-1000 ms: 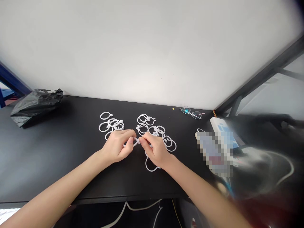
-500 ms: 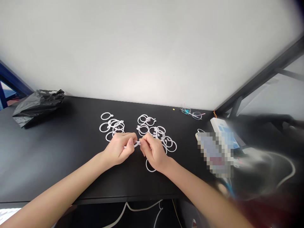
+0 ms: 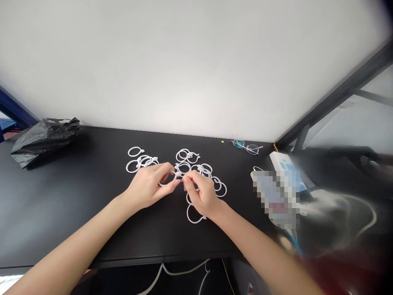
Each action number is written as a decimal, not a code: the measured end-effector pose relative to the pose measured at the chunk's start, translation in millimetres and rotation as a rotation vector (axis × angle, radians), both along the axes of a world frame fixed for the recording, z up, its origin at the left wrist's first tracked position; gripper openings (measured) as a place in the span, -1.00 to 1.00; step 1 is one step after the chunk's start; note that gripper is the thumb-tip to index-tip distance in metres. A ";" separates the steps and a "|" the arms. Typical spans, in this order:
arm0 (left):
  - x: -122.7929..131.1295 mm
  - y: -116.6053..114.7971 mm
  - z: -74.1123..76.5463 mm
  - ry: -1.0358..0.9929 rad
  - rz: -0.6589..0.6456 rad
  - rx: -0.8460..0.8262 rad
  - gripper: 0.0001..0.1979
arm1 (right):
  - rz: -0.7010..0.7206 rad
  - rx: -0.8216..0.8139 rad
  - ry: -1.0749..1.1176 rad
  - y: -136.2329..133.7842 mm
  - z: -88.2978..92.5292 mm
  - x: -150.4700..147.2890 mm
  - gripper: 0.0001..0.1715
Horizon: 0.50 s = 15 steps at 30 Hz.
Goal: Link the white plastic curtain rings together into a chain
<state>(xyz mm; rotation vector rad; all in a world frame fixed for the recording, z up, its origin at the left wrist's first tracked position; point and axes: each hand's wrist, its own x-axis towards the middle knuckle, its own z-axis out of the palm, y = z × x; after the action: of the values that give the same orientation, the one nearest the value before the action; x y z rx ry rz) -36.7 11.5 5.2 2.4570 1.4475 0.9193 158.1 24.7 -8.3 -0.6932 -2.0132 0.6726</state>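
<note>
My left hand point(image 3: 150, 185) holds a thin white ring point(image 3: 177, 175) between thumb and fingers, with part of its loop hidden behind them. My right hand point(image 3: 201, 191), fingers pinched together, meets the ring's clasp end; the fingertips hide the exact contact. Loose white rings of the same kind lie on the black table to both sides: one group point(image 3: 143, 160) behind my left hand, another point(image 3: 204, 169) behind and around my right. A single ring point(image 3: 194, 222) rests just in front of my right hand.
On the black table point(image 3: 147, 237), a crumpled black plastic bag point(image 3: 46, 139) lies at the far left. Eyeglasses point(image 3: 245, 146) sit by the wall. To the right are a blurred-out phone point(image 3: 273, 196), a white box point(image 3: 284, 166) and cables. White cords hang below the front edge.
My left thumb and fingers have spread further apart around the ring, and its clasp end now shows. My right hand stays pinched close by. The view has shifted slightly.
</note>
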 end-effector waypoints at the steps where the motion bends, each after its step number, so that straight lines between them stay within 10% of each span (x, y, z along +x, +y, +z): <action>1: -2.9 2.6 1.0 0.041 0.051 0.019 -0.62 | -0.009 0.012 -0.001 0.5 -0.5 0.5 -0.79; 15: -26.2 23.3 -9.5 0.357 0.356 -0.079 -0.81 | -0.111 0.133 -0.118 6.2 -3.9 -1.7 -0.83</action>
<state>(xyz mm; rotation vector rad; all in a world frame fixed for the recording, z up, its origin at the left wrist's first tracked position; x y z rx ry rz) -62.9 34.8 -4.3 2.4376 2.0432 0.4695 156.5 30.8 -12.2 -0.7737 -2.0889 0.4372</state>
